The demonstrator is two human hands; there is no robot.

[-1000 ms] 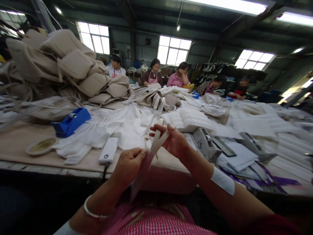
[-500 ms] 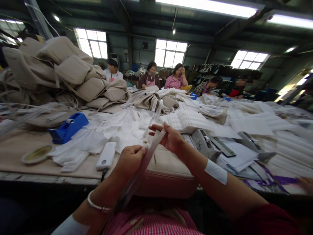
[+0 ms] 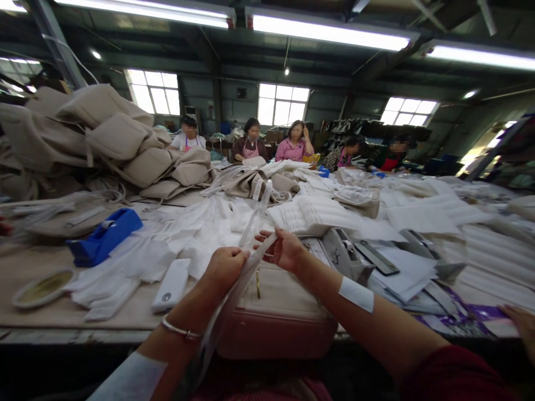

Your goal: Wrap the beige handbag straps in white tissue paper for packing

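Step in hand, as I judge it: straightening a clear strip [image 3: 241,285] between both hands, centre of frame. Left hand [image 3: 221,273] has fingers closed, pinching the strip; right hand [image 3: 288,250] grips the upper end with thumb and forefinger, other fingers spread. Next move likely calls for a firm left pinch and no twisting. Strip: narrow, whitish, see-through, slanting to lower centre-left past the left wrist; lower end blurred, can't tell if anything's inside. Pale bag [image 3: 288,292] beneath, at tabletop [image 3: 37,264] edge.
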